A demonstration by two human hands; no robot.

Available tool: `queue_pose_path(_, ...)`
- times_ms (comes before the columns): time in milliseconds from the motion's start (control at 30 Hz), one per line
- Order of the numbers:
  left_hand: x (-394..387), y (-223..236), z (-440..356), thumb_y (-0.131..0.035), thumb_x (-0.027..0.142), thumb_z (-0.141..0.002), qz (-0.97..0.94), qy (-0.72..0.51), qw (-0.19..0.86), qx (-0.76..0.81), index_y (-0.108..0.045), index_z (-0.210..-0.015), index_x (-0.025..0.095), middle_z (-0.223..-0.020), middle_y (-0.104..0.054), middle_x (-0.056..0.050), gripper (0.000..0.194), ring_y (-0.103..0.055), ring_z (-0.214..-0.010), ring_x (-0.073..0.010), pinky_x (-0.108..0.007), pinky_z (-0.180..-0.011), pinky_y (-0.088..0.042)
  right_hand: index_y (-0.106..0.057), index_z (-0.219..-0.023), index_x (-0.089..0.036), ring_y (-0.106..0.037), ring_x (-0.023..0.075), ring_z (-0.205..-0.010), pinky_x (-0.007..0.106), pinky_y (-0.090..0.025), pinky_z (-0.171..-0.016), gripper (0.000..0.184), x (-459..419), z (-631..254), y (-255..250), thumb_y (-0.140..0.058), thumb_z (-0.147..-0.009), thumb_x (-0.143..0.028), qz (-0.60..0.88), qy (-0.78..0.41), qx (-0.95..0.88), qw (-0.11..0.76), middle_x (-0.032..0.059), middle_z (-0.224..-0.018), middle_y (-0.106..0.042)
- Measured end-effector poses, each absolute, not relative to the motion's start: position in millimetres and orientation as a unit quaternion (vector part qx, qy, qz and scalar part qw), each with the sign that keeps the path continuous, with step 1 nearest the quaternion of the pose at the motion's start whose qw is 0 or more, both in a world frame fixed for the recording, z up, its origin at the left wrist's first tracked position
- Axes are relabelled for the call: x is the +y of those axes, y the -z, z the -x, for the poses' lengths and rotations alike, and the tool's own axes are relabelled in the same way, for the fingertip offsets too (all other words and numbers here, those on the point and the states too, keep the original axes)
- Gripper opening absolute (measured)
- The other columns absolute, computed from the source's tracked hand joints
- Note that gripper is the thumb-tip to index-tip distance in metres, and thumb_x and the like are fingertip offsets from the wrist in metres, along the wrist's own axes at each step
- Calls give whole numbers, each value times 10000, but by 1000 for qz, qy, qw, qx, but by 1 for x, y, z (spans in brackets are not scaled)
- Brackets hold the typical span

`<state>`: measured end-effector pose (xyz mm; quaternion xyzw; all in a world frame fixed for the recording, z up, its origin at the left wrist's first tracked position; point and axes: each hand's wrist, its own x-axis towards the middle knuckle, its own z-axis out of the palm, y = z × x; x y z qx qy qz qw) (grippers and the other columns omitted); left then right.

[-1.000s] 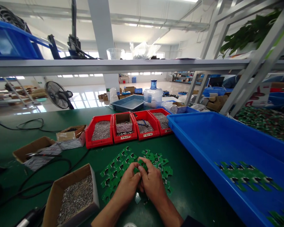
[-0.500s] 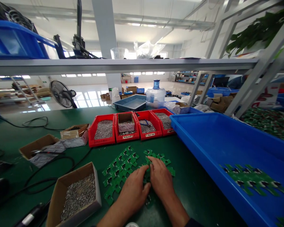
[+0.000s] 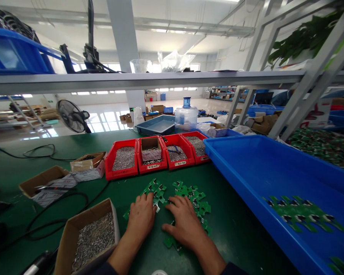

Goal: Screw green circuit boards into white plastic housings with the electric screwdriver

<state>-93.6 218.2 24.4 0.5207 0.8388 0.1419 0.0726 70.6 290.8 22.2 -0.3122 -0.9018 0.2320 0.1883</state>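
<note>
Several green circuit boards lie in two groups on the green table. My left hand (image 3: 141,214) rests palm down over the left boards (image 3: 154,187), its fingers slightly apart and covering much of them. Over the near part of the right boards (image 3: 199,196) lies my right hand (image 3: 185,221), with fingers and thumb spread. Neither hand visibly grips a board. Small dark and metallic parts sit along the board edges. A small board piece (image 3: 170,241) shows beneath my right palm. What my fingertips touch is partly hidden.
Left of my hands stands a cardboard box (image 3: 112,221) of small metal pins. Red bins (image 3: 122,175) with small metal parts line the back. A blue tray (image 3: 246,168) on the right holds more boards. Cables (image 3: 31,229) cross the left side; a shelf (image 3: 160,78) spans above.
My hands were together around a small green board piece. They have since parted, the left moving onto the left boards and the right opening over the right group.
</note>
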Motion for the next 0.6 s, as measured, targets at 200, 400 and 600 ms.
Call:
queue_pose_path(200,221,-33,95,-427,59,-899,-504,-182,101,838,-582,-1207,116,-1169,-586,-186,350,-570,-1127,-342,-460,-924,-409,-721,-1156,-209,-494,342,-1316,572,-195,-1187,400,296,-72,-18,-781,-767,-278,339,-267,-877,214,118,-1312,-651)
queue_pose_path(400,212,-68,85,-432,249,-967,-548,-272,303,731,-547,-1117,185,-915,-713,-64,200,-705,-846,-207,-298,-751,-522,-467,-1434,-194,-628,300,-1168,470,-486,-990,631,307,-71,-16,-655,-873,-414,328,-539,-661,406,173,-1368,-598)
queue_pose_path(600,205,-70,66,-599,344,-861,-425,-406,621,519,-497,-968,171,-860,-707,-60,228,-666,-616,-134,-243,-572,-524,-614,-1205,-172,-698,227,-830,334,-527,-735,398,304,-72,-21,-567,-940,-465,284,-588,-652,386,93,-980,-738)
